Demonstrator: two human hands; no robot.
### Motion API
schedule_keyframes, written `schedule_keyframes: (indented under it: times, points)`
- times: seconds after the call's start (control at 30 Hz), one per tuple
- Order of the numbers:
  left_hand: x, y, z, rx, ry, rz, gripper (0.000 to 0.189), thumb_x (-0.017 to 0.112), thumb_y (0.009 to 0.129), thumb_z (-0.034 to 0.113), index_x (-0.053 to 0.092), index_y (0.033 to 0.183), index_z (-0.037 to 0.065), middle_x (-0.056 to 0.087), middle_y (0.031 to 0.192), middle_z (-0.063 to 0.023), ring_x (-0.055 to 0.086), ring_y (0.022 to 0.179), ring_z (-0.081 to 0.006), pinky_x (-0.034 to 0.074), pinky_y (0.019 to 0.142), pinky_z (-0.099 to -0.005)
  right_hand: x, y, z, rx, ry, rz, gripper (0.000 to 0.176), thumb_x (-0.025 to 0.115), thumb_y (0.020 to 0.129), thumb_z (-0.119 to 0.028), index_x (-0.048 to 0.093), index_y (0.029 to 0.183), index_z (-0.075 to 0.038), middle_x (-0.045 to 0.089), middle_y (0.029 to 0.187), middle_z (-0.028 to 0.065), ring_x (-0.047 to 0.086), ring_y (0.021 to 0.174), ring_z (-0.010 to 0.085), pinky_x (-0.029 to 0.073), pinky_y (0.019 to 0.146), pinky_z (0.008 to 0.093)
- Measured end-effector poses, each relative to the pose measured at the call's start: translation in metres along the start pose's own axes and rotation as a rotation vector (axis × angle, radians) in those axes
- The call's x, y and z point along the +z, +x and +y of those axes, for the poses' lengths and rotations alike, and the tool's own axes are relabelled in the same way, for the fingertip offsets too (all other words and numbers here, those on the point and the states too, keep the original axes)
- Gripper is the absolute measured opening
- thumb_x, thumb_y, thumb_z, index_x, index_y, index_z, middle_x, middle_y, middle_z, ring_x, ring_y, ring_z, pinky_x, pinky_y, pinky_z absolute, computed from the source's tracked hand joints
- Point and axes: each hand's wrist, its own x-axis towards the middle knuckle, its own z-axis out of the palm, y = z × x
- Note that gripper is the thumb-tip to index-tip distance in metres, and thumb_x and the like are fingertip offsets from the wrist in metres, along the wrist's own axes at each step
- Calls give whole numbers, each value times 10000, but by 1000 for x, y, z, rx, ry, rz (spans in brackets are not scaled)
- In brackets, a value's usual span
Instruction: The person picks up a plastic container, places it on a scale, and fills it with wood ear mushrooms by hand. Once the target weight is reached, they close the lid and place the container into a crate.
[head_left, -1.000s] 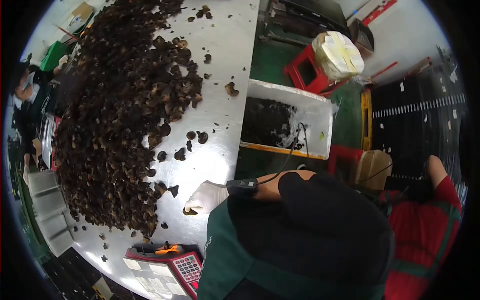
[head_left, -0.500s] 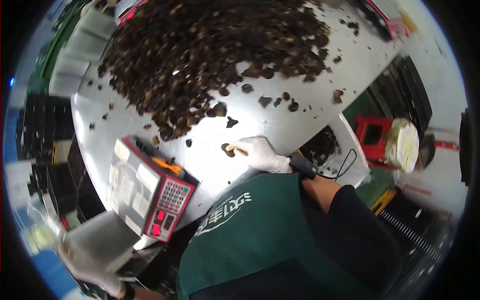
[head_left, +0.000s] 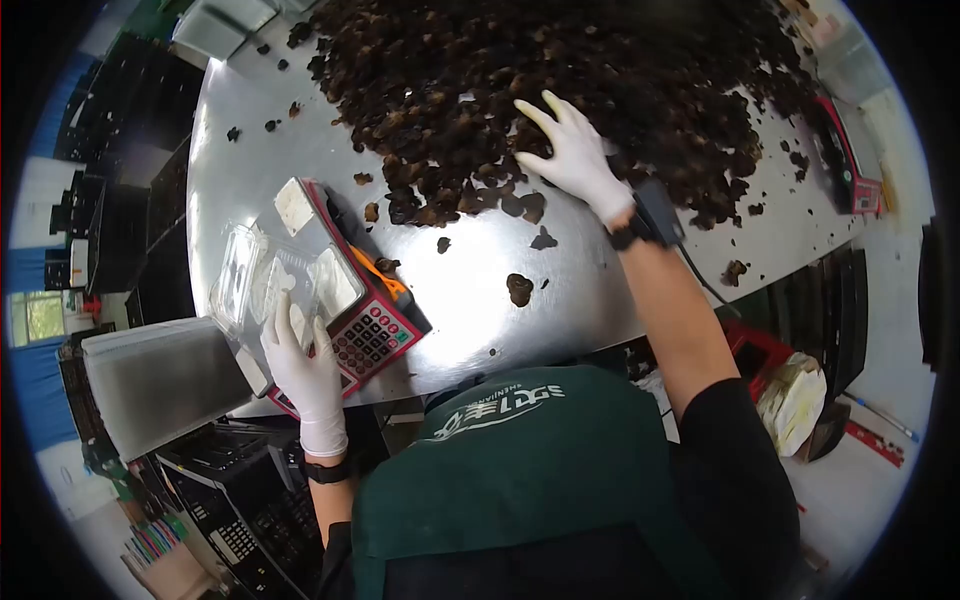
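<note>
- The tray point(head_left: 262, 282) is clear plastic and lies on top of the scale point(head_left: 372, 340). It looks thin, light and bendy, so it is best held by its rim and not squeezed.
- The left hand point(head_left: 300, 362) lies flat on the near-left corner of the scale. Its fingers are stretched out onto the tray's edge and do not close on anything.
- One loose piece point(head_left: 519, 288) lies alone on the table point(head_left: 470, 330), just right of the scale.
- The right hand point(head_left: 570, 150) is well up and to the right of the scale. It rests on the pile point(head_left: 620, 70) with its fingers spread wide, and I see nothing held in it.
- The pile is made of dark, dry mushrooms. They look very light, crinkly and easy to break. I think a loose scoop from the pile's edge would work better than a tight grab.
- Half a second back, the right hand was low by the table's edge, right of the scale, pinching one piece. Now it has reached up onto the pile.
- Back then the left hand was far below the scale. Now it sits on it.
</note>
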Motion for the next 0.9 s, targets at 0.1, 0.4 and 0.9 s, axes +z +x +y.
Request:
schedule_keyframes:
  times: [0.1,0.4,0.9]
  points:
    - [8,-12,19,211,-104,40,486,633,770,-131,645,1237,5,667,1165,-166,633,1070,-351,512,910,-424,35,27,-39,-10,-92,-203,728,725,799,-503,498,1465,-315,402,1546,186,327,1445,392,283,1151,583]
    - [117,2,99,118,-270,-395,632,642,840,85,455,1441,29,392,1473,-259,331,1395,-465,305,1120,-562,8,-64,-62,-337,36,-296,628,785,716,-385,650,1320,-274,477,1497,123,423,1357,369,262,1121,616]
    - [194,20,113,62,-269,-268,579,656,748,8,587,1317,93,492,1421,-186,404,1346,-404,332,1113,-522,50,-5,-34,-309,8,-212,507,682,831,-401,637,1309,-236,495,1473,173,512,1294,346,385,1097,492]
